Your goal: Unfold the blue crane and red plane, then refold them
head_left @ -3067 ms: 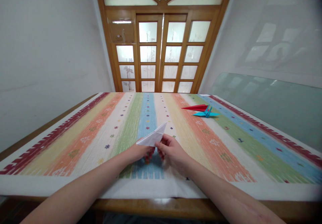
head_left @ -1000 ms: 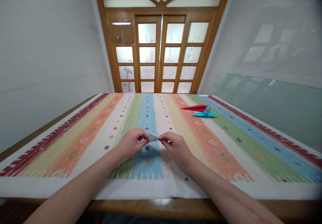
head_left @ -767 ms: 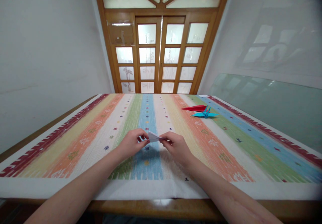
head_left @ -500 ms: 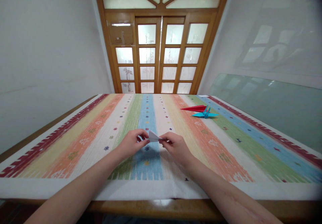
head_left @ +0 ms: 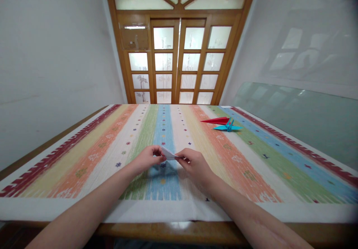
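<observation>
Two bare hands meet over the blue stripe of the striped woven tablecloth [head_left: 97, 152], pinching a small folded white paper piece [head_left: 169, 153] between them, lifted slightly off the cloth. The left hand [head_left: 145, 159] grips its nine-o'clock end with thumb and fingertips; the right hand [head_left: 195, 164] clenches the three-o'clock end likewise. Well apart, toward one o'clock, a flat red folded paper shape [head_left: 216, 120] lies just beside a turquoise paper crane [head_left: 228, 127].

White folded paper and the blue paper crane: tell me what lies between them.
In the head view, only bare striped tablecloth lies between the white folded paper and the blue paper crane.
</observation>
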A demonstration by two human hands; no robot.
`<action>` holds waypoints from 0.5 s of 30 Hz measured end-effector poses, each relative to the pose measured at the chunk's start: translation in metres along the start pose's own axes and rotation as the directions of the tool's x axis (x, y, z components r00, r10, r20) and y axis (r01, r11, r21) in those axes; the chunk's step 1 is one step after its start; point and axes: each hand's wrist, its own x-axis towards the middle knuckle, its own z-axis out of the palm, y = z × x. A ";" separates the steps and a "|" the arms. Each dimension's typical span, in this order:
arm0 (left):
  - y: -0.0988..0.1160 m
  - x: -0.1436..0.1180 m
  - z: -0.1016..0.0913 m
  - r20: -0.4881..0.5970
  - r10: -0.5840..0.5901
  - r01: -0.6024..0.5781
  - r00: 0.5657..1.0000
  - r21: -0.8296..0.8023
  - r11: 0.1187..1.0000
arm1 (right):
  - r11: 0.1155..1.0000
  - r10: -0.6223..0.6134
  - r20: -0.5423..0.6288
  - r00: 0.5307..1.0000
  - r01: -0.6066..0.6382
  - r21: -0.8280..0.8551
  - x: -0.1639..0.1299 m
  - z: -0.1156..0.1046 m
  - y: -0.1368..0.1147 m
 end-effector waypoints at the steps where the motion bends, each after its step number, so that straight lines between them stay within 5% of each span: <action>1: 0.002 -0.001 0.001 0.024 -0.041 0.042 0.999 -0.049 0.998 | 1.000 -0.004 0.000 1.000 0.004 -0.003 0.000 0.000 0.000; 9: 0.007 -0.005 0.000 0.101 -0.125 0.146 0.987 -0.231 0.962 | 0.999 -0.025 0.023 0.999 0.025 -0.026 -0.001 -0.001 -0.002; 15: 0.012 -0.005 0.005 -0.065 0.093 -0.093 0.994 0.010 0.996 | 0.999 0.015 -0.025 1.000 -0.014 0.041 0.000 0.000 -0.006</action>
